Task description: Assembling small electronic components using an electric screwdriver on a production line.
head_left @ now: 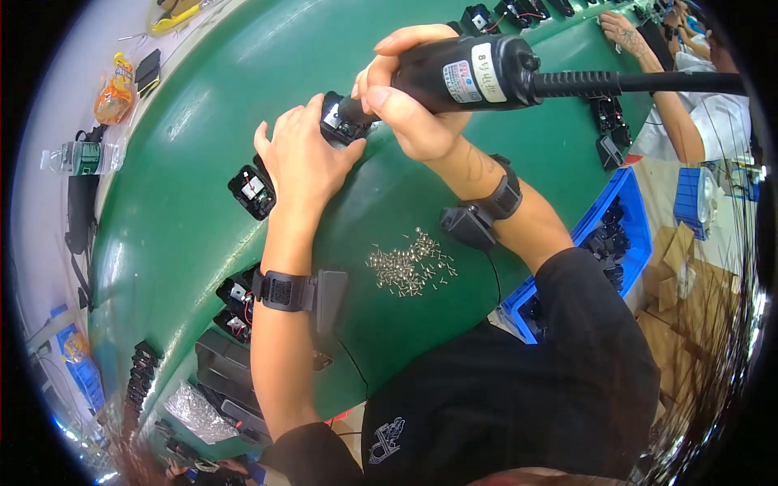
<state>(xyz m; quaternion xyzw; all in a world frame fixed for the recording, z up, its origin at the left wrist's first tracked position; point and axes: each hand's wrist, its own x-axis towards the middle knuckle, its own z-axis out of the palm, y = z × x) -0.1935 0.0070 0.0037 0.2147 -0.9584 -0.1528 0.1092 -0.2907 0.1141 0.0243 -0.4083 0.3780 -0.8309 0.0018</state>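
My right hand grips a black corded electric screwdriver, which lies nearly level. Its tip points left into a small open black plastic housing with a pale part inside. Around that housing, my left hand steadies it against the green table, thumb on the near side and fingers on the far left. The screwdriver's bit is hidden inside the housing. Another open housing with a red wire sits left of my left wrist. A loose pile of small silver screws lies between my forearms.
More black housings line the left side of the green table, and others stand at the right. A blue crate holds black parts. The thick screwdriver cable runs right, near a co-worker's hand.
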